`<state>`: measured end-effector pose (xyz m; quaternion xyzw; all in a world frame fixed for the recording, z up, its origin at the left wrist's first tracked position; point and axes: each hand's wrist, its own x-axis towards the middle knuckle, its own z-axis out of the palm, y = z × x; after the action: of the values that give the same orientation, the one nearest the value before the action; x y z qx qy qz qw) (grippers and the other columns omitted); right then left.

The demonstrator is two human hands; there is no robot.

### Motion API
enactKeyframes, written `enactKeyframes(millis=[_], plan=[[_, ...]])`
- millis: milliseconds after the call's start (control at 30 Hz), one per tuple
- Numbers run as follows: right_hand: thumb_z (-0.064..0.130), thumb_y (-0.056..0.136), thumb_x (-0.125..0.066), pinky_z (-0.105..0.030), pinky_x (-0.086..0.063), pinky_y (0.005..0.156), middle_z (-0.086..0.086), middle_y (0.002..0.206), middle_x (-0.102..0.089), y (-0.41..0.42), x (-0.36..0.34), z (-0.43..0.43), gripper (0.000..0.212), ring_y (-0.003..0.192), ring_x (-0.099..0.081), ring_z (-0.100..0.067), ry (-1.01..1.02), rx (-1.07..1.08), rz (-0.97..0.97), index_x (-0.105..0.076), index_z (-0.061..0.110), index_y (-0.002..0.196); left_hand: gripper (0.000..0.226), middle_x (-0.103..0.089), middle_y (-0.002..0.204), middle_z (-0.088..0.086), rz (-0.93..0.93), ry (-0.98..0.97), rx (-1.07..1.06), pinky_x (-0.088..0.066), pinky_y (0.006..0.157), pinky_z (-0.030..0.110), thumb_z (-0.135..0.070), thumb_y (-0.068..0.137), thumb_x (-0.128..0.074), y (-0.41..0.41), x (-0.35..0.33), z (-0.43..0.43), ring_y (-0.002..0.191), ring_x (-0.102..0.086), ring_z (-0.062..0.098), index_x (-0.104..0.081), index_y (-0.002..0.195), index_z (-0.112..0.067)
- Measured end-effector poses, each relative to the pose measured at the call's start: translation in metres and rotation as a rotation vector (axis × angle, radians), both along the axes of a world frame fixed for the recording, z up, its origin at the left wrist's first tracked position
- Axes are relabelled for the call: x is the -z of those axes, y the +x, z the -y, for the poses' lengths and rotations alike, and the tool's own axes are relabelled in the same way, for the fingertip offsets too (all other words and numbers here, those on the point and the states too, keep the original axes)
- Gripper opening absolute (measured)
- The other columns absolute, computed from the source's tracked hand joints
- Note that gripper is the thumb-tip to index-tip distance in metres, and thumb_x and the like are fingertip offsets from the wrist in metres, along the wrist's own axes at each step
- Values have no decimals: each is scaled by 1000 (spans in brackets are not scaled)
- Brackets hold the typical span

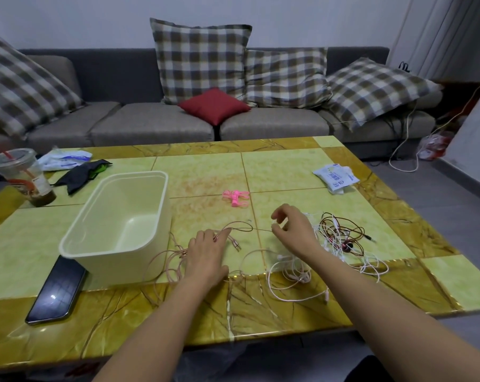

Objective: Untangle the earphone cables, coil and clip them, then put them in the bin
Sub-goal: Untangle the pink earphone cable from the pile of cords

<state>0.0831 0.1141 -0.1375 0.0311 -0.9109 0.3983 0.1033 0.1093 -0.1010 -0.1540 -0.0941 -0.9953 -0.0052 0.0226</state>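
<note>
Earphone cables (340, 238), thin white and dark-red wires, lie tangled at 4 o'clock on the green-and-amber tiled table (288, 166). The left hand (205, 252) grips a rose-gold strand (249, 229) and the right hand (294, 230) pinches it, seemingly pulling it taut to free it. The cream plastic bin (117, 266) sits at 9 o'clock and the pink plastic clips (235, 197) at 12.

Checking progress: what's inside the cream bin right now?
Nothing shows inside the bin: visible floor and walls are bare. Its near wall hides the floor strip behind it. The earphone cables lie outside.
</note>
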Motion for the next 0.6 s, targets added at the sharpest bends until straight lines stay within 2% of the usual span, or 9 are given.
enactKeyframes(millis=[67, 133, 200, 267, 333, 400, 500, 600], plan=[[10, 88, -60, -28, -50, 67, 4, 86, -64, 3, -3, 8, 13, 67, -57, -9, -49, -168, 85, -62, 23, 88, 93, -44, 130, 7, 12, -7, -1, -36, 97, 33, -39, 79, -68, -2, 1, 0, 116, -41, 24, -12, 152, -29], [9, 90, -60, -24, -52, 71, 8, 86, -67, 5, -1, 16, 16, 74, -64, -11, 27, -335, 210, -67, 24, 89, 98, -42, 130, 7, 22, 5, 1, -36, 97, 34, -41, 78, -69, -3, 1, -1, 116, -40, 24, -7, 153, -30], [8, 90, -57, -27, -51, 81, 8, 103, -66, 3, 8, 24, 22, 89, -64, -16, 168, -403, 257, -71, 21, 102, 101, -41, 131, 7, 41, 22, -1, -35, 98, 34, -42, 77, -69, -4, 2, 0, 117, -39, 24, -5, 154, -30], [9, 90, -58, -32, -49, 88, 2, 116, -58, 1, 16, 30, 31, 101, -60, -20, 357, -420, 302, -66, 18, 119, 100, -40, 133, 8, 59, 26, 2, -34, 100, 34, -44, 77, -68, -3, 3, 1, 120, -38, 25, -5, 154, -30], [15, 88, -62, -34, -49, 86, -1, 109, -54, 0, 24, 31, 29, 99, -58, -22, 468, -411, 352, -63, 18, 117, 100, -38, 136, 9, 74, 30, -2, -33, 101, 36, -46, 76, -68, -4, 6, 5, 122, -36, 26, -6, 154, -30], [19, 87, -65, -34, -49, 80, 2, 95, -59, 0, 28, 27, 15, 91, -58, -20, 496, -393, 371, -63, 17, 102, 101, -36, 138, 9, 84, 36, -10, -33, 102, 37, -50, 75, -67, -5, 7, 9, 124, -36, 27, -6, 154, -31], [22, 88, -64, -31, -48, 71, 2, 86, -65, 3, 25, 16, 5, 82, -60, -18, 304, -242, 295, -64, 17, 89, 103, -33, 141, 9, 86, 52, -23, -32, 104, 37, -54, 75, -68, -6, 9, 13, 126, -35, 27, -6, 154, -30], [18, 86, -65, -25, -40, 57, 4, 72, -60, 7, 7, 0, 8, 67, -55, -12, 28, 27, 109, -62, 19, 79, 102, -32, 145, 10, 67, 95, -64, -31, 106, 38, -59, 77, -67, -6, 7, 12, 130, -33, 27, -7, 154, -29]])
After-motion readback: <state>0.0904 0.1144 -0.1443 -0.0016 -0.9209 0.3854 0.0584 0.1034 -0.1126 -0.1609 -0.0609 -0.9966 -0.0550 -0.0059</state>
